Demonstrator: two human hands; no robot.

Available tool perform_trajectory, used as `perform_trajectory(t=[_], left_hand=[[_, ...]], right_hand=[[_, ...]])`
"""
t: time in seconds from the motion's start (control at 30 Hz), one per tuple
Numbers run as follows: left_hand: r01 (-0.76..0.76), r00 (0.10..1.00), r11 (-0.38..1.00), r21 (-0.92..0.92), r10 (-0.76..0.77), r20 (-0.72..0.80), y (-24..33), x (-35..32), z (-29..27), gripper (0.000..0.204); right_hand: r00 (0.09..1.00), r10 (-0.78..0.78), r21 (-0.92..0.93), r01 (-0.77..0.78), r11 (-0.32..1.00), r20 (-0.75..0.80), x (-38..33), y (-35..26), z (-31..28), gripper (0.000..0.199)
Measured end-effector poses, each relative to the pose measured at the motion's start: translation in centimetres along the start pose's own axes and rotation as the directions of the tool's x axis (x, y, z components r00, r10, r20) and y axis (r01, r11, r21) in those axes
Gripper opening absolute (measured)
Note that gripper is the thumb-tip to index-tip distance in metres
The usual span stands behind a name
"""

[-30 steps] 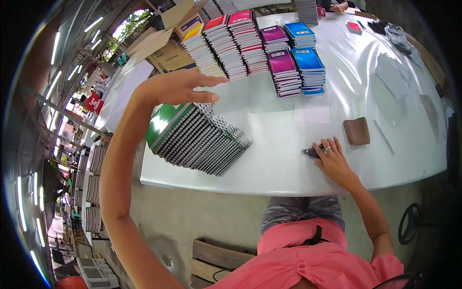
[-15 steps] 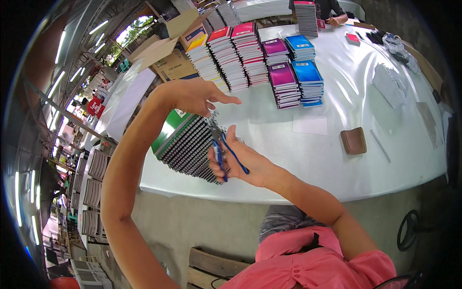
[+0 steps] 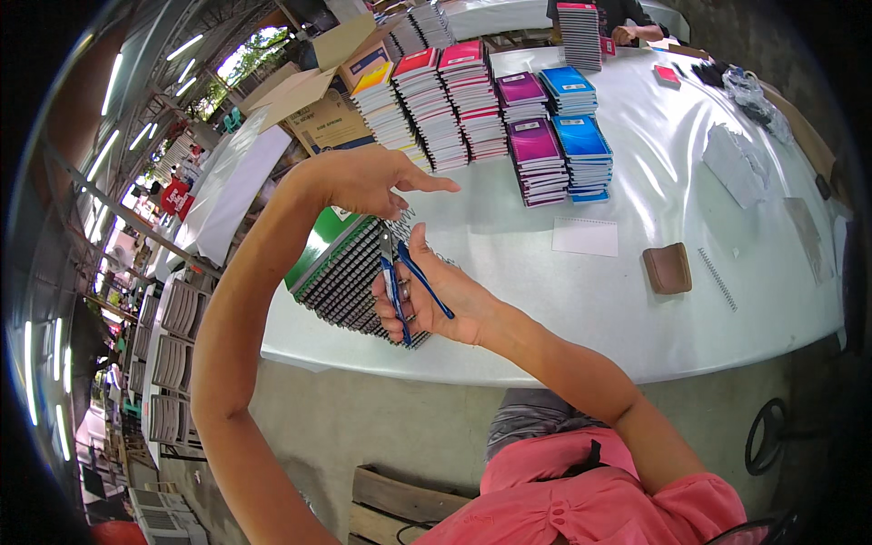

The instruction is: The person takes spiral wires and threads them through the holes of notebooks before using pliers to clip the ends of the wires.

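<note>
A stack of spiral-bound notebooks with a green top cover lies on the left of the table, its dark wire coils facing me. Across the far end of the top notebook reaches my left hand, index finger stretched out and the other fingers bent down beside the coil. Nothing shows in its grasp, though its palm side is hidden. My right hand is closed around blue-handled pliers, thumb raised. The pliers' metal jaws point away from me, right by the coil below my left fingers; whether they touch the wire I cannot tell.
Tall stacks of red notebooks, purple notebooks and blue notebooks stand beyond my hands. Open cardboard boxes are behind them. A loose sheet, a brown pouch and a wire coil lie rightward. Another person's hand is at the far edge.
My right hand and the pliers have moved a little left, and the pliers stand more upright. My left hand has stayed almost in place.
</note>
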State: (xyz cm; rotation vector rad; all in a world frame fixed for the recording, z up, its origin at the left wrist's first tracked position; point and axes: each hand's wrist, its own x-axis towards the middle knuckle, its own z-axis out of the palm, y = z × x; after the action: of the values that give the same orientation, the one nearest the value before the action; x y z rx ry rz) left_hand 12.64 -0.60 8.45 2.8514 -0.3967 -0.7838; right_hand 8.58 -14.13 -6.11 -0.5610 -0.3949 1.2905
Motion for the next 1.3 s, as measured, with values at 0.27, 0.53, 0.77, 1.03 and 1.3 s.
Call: perform_trajectory(t=[0.27, 0.53, 0.77, 1.03, 1.3], left_hand=[[-0.089, 0.996, 0.991, 0.101, 0.09, -0.01, -0.6, 0.5, 0.0, 0.077], [-0.041, 0.999, 0.998, 0.054, 0.04, 0.024, -0.4, 0.8, -0.1, 0.081], [-0.049, 0.998, 0.991, 0.125, 0.044, 0.043, -0.7, 0.9, -0.2, 0.079], [-0.03, 0.997, 0.986, 0.163, 0.02, 0.068, 0.1, 1.5, 0.2, 0.081], [-0.051, 0.996, 0.991, 0.125, 0.041, 0.08, -1.0, 1.7, 0.4, 0.08]], right_hand=[[0.998, 0.02, 0.029, -0.022, 0.999, 0.055, -0.4, 0.7, -0.7, 0.077], [0.999, -0.042, -0.034, 0.043, 0.999, 0.011, -0.2, 1.1, -0.6, 0.084], [0.998, -0.024, 0.006, 0.025, 1.0, -0.052, 0.0, 1.0, -0.2, 0.08], [0.997, 0.035, 0.163, -0.046, 0.986, 0.069, 0.0, 1.7, -1.2, 0.076], [0.997, -0.007, -0.003, 0.007, 1.0, -0.074, -0.1, 2.2, -1.1, 0.083]])
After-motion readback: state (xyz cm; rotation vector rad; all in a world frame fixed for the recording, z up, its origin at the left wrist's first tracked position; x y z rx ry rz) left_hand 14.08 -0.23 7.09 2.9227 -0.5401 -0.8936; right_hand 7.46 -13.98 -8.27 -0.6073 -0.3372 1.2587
